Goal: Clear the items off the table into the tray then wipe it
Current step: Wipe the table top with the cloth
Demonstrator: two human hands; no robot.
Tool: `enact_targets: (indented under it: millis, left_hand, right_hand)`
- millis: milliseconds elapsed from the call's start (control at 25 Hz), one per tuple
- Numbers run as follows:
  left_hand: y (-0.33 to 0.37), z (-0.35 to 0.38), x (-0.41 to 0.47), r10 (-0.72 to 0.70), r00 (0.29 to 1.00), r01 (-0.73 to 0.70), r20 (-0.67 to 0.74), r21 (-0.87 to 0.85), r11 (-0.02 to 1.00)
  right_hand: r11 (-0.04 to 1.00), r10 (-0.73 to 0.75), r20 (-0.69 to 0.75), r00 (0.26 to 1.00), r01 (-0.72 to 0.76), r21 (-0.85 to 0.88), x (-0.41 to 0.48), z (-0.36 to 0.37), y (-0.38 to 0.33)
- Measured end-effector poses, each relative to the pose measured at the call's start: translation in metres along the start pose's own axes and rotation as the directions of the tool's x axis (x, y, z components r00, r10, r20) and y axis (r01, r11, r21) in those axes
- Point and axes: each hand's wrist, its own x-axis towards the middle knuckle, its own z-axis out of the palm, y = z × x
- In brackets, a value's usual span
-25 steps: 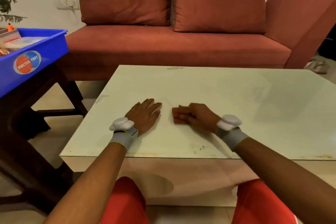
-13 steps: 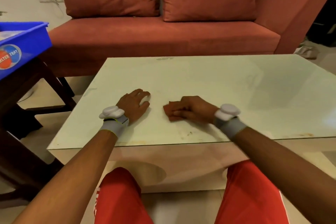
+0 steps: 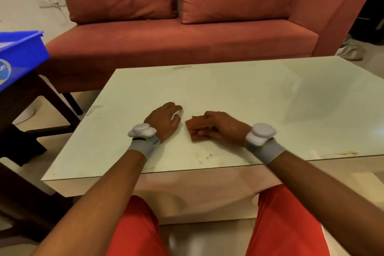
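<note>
The pale glass-topped table (image 3: 239,89) is in front of me, and both my hands rest on its near middle. My left hand (image 3: 164,120) lies palm down with the fingers curled over a small white thing (image 3: 177,113); I cannot tell what that is. Just to the right, my right hand (image 3: 218,128) is closed on a small reddish-brown cloth (image 3: 192,125) and presses it against the tabletop. The blue tray (image 3: 22,56) stands at the far left on a dark wooden stand, with its contents mostly out of frame.
A red sofa (image 3: 187,43) with two cushions runs along the table's far side. The dark wooden stand (image 3: 27,110) under the tray sits close to the table's left edge. Smudges mark the glass near the front edge (image 3: 205,157). My red-clad knees are below the table.
My left hand's fingers have curled from flat and spread, and a white thing now shows under them. My right hand stays closed on the cloth. My view has tilted down and right.
</note>
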Motion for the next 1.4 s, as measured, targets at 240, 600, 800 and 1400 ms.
enact_targets:
  millis: [240,600,800,1400]
  left_hand:
    - [0.001,0.000,-0.003,-0.048,0.999,0.047,-0.020,-0.043,0.998]
    - [0.006,-0.006,-0.006,-0.044,0.999,0.043,-0.009,-0.072,0.996]
    - [0.007,-0.006,-0.004,0.000,0.999,-0.002,-0.032,-0.060,0.998]
    - [0.005,-0.002,-0.004,-0.044,0.999,0.044,0.000,0.008,0.999]
  right_hand:
    - [0.969,-0.077,0.434,0.898,-0.035,0.244,-0.050,-0.028,0.000]
    - [0.997,-0.020,0.194,0.981,0.006,0.072,-0.006,0.000,0.004]
    - [0.985,0.168,0.192,0.967,-0.174,0.015,-0.024,-0.053,0.046]
    - [0.959,0.254,0.008,0.967,-0.251,-0.136,0.061,-0.029,0.061]
